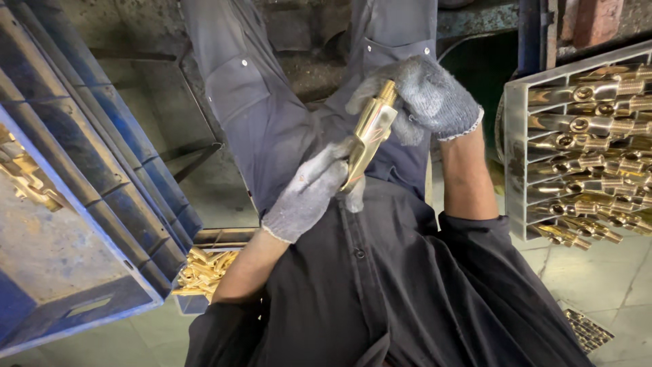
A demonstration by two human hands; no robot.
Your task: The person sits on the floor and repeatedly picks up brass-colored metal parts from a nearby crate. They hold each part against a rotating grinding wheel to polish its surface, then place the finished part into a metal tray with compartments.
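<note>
A polished brass fitting (370,132), long with a threaded tip, is held up in front of my lap. My left hand (309,194), in a grey knit glove, grips its lower end. My right hand (424,95), also in a grey glove, closes around its upper threaded end. My dark shirt and grey trousers fill the view behind the fitting.
A blue plastic crate (102,204) stands at the left with a few brass parts (27,178) inside. A pile of brass fittings (204,272) lies in a low tray beside it. A metal rack (514,156) at the right holds several brass fittings. A floor drain grate (587,331) sits at the lower right.
</note>
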